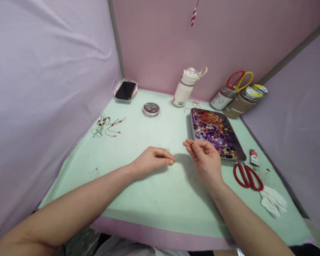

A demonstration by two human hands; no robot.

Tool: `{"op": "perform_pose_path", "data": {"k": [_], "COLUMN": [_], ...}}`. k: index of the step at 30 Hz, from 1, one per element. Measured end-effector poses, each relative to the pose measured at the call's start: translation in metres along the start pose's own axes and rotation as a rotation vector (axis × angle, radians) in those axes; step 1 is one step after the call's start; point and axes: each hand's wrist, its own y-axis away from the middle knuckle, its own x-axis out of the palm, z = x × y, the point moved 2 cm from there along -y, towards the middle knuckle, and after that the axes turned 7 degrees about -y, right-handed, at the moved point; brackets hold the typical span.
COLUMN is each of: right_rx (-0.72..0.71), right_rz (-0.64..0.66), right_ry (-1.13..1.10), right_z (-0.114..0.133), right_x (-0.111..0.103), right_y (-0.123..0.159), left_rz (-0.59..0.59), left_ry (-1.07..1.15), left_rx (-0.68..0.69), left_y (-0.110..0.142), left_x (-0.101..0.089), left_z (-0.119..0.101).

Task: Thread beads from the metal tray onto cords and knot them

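My left hand (153, 160) is just above the table, thumb and fingers pinched on a thin, pale cord (178, 155). A small yellowish bit shows at those fingertips, too tiny to name. The cord slants up toward my right hand (206, 158), whose thumb and forefinger are pressed together on its other end. Right beside that hand is a dark tray (236, 151) of purple, clear, black and amber beads (216, 142), with tangled red and orange threads (208, 119) on top.
Red-handled scissors (248, 176), a lighter (254, 157) and a white glove (273, 201) lie right. Behind stand a bottle (183, 93), a round container (151, 109), cans (221, 99) holding scissors, and a phone (126, 90). A beaded cord (106, 122) lies left.
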Motion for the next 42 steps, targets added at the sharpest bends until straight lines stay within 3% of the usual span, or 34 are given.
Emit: {"op": "perform_pose_path", "data": {"k": [6, 10, 12, 15, 18, 25, 30, 32, 36, 42], "right_rx": [0.217, 0.269, 0.216, -0.036, -0.228, 0.101, 0.283, 0.229, -0.028, -0.118], "right_rz": [0.124, 0.227, 0.227, 0.15, 0.13, 0.236, 0.274, 0.285, 0.262, 0.258], "right_ry": [0.041, 0.11, 0.234, 0.49, 0.531, 0.054, 0.049, 0.181, 0.427, 0.511], "right_z": [-0.016, -0.021, -0.019, -0.012, -0.008, -0.026, -0.028, -0.025, -0.021, -0.021], "right_x": [0.006, 0.009, 0.008, 0.006, 0.008, 0.019, 0.022, 0.02, 0.017, 0.016], "right_y": [0.005, 0.007, 0.007, 0.009, 0.014, 0.018, 0.017, 0.017, 0.019, 0.019], "left_rz": [-0.003, 0.038, -0.006, -0.082, -0.133, -0.16, -0.2, -0.228, -0.253, -0.221], "left_ry": [-0.071, 0.001, -0.004, -0.057, -0.074, -0.102, -0.126, -0.133, -0.108, -0.063], "left_rx": [0.167, 0.146, 0.128, 0.128, 0.124, 0.145, 0.138, 0.11, 0.045, 0.007], "left_y": [0.005, 0.004, 0.002, 0.0, -0.001, -0.002, -0.002, -0.003, -0.004, -0.005], "left_x": [-0.003, -0.001, -0.001, -0.003, -0.004, -0.001, 0.0, -0.001, -0.001, 0.002], "left_z": [-0.011, -0.005, -0.002, -0.001, 0.0, 0.006, 0.006, 0.007, 0.008, 0.008]}}
